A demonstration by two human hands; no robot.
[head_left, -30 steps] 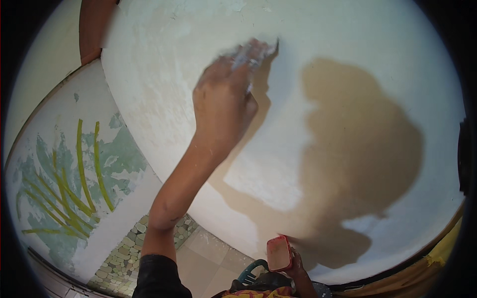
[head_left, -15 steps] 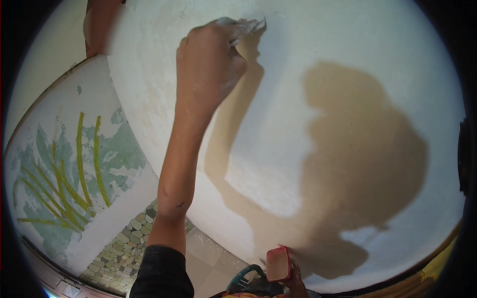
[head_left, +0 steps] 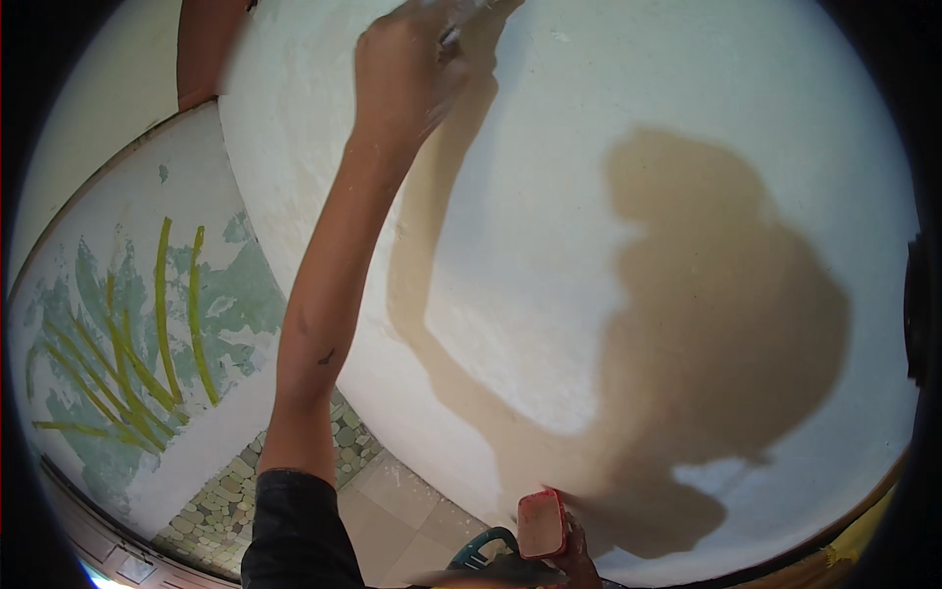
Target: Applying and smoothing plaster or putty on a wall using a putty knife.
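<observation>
My left hand (head_left: 407, 74) is stretched up to the pale wall (head_left: 530, 324), near the top of the view. Its fingers are closed, and a whitish smear shows at the fingertips. Whatever they grip is cut off by the upper edge and I cannot make out its kind. Down at the lower edge, my right hand (head_left: 579, 562) holds a small red rectangular tub (head_left: 542, 525) close to the wall. A pale, beige-looking material shows inside the tub. Shadows of my arm and upper body fall across the wall.
At left, another wall (head_left: 221, 368) bears patchy green paint and yellow-green painted blades. Pebble-patterned flooring (head_left: 221, 506) and plain tiles (head_left: 392, 501) lie below. A dark green curved handle (head_left: 481, 548) is beside the tub. Reddish-brown material (head_left: 204, 49) stands upper left, yellow cloth (head_left: 854, 550) lower right.
My left hand has moved up along the wall, its fingertips now at the upper edge, and the forearm has shifted left. The tub in my right hand has moved slightly left.
</observation>
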